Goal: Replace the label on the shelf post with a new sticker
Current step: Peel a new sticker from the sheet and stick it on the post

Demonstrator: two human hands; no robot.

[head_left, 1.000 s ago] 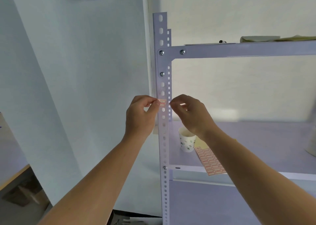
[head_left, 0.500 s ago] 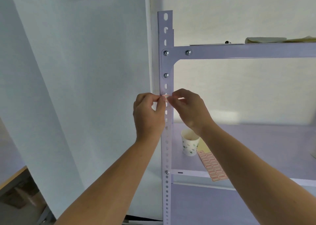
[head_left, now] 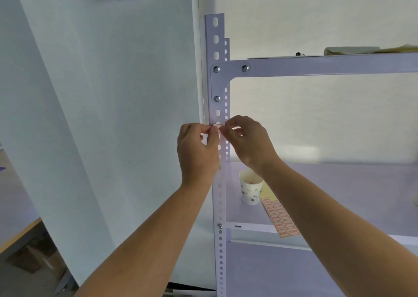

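Note:
A small white sticker with a red border [head_left: 217, 126] lies across the front of the perforated white shelf post [head_left: 216, 86], a little below the post's lower bolt. My left hand [head_left: 197, 154] pinches the sticker's left end between thumb and forefinger. My right hand [head_left: 247, 141] pinches its right end from the other side of the post. Whether the sticker is fully pressed flat on the metal cannot be told. A sheet of several red-bordered stickers [head_left: 280, 217] lies on the shelf board [head_left: 339, 183] below my right forearm.
A paper cup with a green leaf print [head_left: 250, 189] stands on the shelf board beside the sticker sheet. The upper shelf [head_left: 316, 65] carries a folded cloth and flat papers. A white wall panel stands left of the post. A wooden table edge [head_left: 20, 235] shows at lower left.
Both hands have stayed pinched on the sticker at the post. Compared with one second ago they sit closer together and slightly higher against the post.

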